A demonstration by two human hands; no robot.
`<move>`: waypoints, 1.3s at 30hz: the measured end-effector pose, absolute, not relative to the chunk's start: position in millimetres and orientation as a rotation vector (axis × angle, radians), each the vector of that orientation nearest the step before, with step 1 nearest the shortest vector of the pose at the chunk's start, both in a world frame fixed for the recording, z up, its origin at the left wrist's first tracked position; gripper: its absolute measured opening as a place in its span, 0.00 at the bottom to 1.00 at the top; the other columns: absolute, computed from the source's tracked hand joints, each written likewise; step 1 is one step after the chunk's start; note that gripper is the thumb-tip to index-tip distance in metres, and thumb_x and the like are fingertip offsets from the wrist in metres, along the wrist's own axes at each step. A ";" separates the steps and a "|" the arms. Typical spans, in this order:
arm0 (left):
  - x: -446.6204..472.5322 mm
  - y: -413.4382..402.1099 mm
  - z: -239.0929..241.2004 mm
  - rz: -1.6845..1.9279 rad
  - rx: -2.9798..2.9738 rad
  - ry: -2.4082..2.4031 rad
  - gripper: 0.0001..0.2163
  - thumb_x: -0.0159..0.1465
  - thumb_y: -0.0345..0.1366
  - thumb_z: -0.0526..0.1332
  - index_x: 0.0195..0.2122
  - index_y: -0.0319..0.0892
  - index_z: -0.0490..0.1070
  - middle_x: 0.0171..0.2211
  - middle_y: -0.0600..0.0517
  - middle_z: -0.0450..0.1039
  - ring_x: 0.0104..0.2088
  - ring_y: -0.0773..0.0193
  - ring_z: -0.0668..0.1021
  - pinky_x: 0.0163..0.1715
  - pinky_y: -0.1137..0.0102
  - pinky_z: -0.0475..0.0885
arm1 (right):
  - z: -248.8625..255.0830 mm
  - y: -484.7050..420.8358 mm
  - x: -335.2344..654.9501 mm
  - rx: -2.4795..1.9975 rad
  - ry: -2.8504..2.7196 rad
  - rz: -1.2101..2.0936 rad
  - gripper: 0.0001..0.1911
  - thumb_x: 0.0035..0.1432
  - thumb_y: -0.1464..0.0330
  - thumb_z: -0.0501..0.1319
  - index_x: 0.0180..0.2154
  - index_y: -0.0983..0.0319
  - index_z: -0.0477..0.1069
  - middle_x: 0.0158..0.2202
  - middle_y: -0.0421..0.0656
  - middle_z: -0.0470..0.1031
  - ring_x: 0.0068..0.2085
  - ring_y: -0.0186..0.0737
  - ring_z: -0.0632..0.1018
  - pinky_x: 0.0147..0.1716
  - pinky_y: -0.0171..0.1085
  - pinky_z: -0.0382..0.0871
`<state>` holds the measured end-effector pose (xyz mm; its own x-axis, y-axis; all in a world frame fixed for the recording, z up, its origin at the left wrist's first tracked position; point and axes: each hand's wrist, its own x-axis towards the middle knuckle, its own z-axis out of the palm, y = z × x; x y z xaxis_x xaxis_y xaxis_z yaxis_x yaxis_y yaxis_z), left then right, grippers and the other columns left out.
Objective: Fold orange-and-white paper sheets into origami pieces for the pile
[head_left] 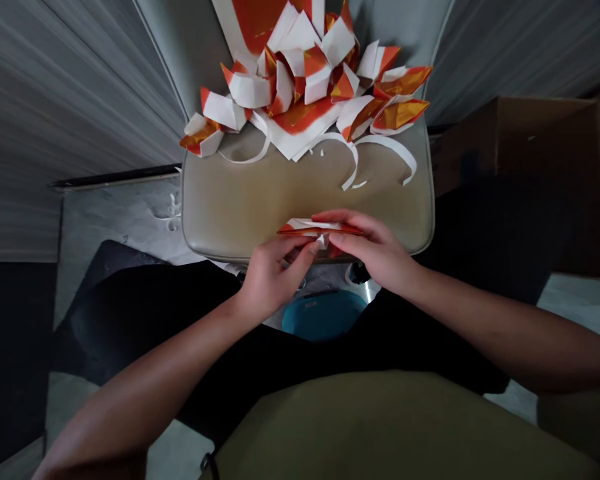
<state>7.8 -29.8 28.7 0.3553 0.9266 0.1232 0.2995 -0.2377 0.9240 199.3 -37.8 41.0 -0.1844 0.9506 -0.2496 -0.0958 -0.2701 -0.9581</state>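
At the left, we see scraps (171, 212) on the floor (110, 213). Our left hand (275, 273) pinches the lower edge of the folded paper (320, 229) with thumb and fingers. This paper is over the front of the seat (250, 197), nearer to us than the pile (316, 85). Our right hand (377, 250) pinches its right end, thumb below. Farther right stands a box (550, 133).

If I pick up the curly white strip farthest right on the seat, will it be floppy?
Probably floppy: the white strip is long and narrow. It should be very light, since it looks like thin paper. It may spring back if straightened, as it lies curved on the seat.
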 end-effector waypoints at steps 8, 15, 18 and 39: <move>9.3 -30.0 30.1 0.841 1.691 1.178 0.12 0.70 0.41 0.62 0.36 0.41 0.82 0.26 0.53 0.80 0.23 0.69 0.76 0.21 0.74 0.68 | 39.5 -40.1 197.4 -1.236 -1.176 1.530 0.15 0.60 0.63 0.66 0.49 0.57 0.78 0.48 0.42 0.83 0.47 0.40 0.82 0.48 0.42 0.78; 9.4 -31.3 27.9 0.819 1.719 1.200 0.11 0.70 0.38 0.61 0.37 0.40 0.83 0.28 0.52 0.81 0.24 0.69 0.76 0.22 0.73 0.68 | 33.0 -39.9 193.3 -1.272 -1.227 1.419 0.15 0.59 0.63 0.69 0.48 0.56 0.78 0.51 0.42 0.81 0.49 0.40 0.81 0.53 0.43 0.77; 9.9 -31.3 28.2 0.853 1.742 1.185 0.10 0.71 0.38 0.62 0.38 0.40 0.82 0.29 0.53 0.81 0.25 0.69 0.77 0.25 0.74 0.70 | 31.0 -39.6 191.7 -1.258 -1.141 1.470 0.14 0.59 0.62 0.69 0.47 0.57 0.78 0.49 0.42 0.82 0.49 0.40 0.82 0.53 0.42 0.77; -13.9 -22.6 35.0 1.128 2.943 1.041 0.19 0.63 0.41 0.72 0.55 0.53 0.75 0.59 0.46 0.74 0.62 0.47 0.74 0.61 0.52 0.66 | 29.2 -33.2 192.4 -1.332 -0.872 1.529 0.13 0.50 0.66 0.67 0.41 0.57 0.80 0.34 0.38 0.80 0.32 0.35 0.76 0.35 0.37 0.72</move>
